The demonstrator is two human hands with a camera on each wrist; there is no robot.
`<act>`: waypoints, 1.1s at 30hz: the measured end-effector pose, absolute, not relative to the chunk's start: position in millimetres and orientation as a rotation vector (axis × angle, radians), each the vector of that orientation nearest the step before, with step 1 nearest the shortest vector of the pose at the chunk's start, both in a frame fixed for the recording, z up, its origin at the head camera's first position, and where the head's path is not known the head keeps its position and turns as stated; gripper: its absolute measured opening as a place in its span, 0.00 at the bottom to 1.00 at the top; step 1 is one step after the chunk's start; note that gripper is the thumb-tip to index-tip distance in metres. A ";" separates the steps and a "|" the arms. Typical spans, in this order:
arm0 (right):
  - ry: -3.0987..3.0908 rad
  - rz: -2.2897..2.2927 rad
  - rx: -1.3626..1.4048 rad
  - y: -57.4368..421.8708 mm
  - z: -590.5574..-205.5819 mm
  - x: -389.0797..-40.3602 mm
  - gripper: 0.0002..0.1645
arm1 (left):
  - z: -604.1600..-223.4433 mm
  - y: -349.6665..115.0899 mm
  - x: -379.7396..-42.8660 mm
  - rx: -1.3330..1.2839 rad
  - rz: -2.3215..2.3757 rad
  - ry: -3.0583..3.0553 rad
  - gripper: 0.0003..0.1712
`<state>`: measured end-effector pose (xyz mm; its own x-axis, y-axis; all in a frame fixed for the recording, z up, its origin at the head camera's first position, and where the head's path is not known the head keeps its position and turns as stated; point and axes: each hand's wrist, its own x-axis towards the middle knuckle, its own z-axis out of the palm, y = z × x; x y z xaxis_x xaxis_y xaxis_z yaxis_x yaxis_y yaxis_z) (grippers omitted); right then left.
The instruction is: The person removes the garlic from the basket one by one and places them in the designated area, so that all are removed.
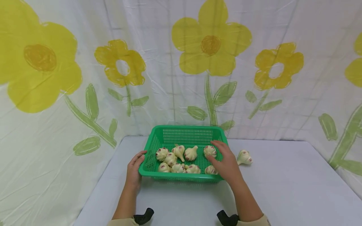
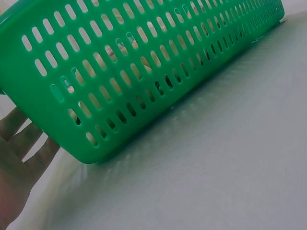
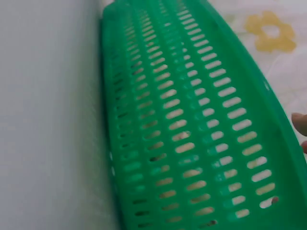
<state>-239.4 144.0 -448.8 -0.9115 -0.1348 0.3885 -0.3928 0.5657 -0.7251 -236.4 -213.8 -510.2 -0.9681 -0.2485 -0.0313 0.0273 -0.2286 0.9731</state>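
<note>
A green plastic basket (image 1: 181, 176) holds several garlic bulbs (image 1: 191, 153), cream with purplish streaks. At its left end my left hand (image 1: 134, 171) lies with fingers extended against the side near the rim; in the left wrist view the fingers (image 2: 41, 155) reach along the basket's corner. My right hand (image 1: 227, 163) reaches over the right end, thumb and fingers about a garlic bulb (image 1: 209, 151), which it pinches inside the basket. In the right wrist view only fingertips (image 3: 300, 123) show past the rim; the basket's slotted wall hides most of the inside.
Another garlic bulb (image 1: 244, 157) lies on the white table (image 1: 282, 182), just right of the basket. Behind the table hangs a white curtain (image 1: 158, 103) printed with yellow flowers. Black wrist mounts (image 1: 144, 216) sit on both forearms.
</note>
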 end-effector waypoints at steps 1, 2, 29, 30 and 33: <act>-2.525 1.266 0.449 142.1 -448.3 -238.8 0.34 | -510.7 -213.1 -236.7 0.264 -2.316 -1.830 0.27; -2.541 1.259 0.456 140.6 -448.0 -238.7 0.34 | -511.3 -212.6 -237.1 0.260 -2.317 -1.830 0.27; -3.222 1.000 0.626 114.3 -448.6 -264.9 0.37 | -507.1 -214.0 -238.0 0.252 -2.304 -1.846 0.26; -3.237 0.999 0.628 114.3 -448.5 -264.8 0.37 | -507.6 -213.9 -237.8 0.249 -2.300 -1.850 0.25; -3.269 0.989 0.637 114.5 -448.0 -264.2 0.36 | -509.5 -213.5 -236.9 0.252 -2.299 -1.853 0.26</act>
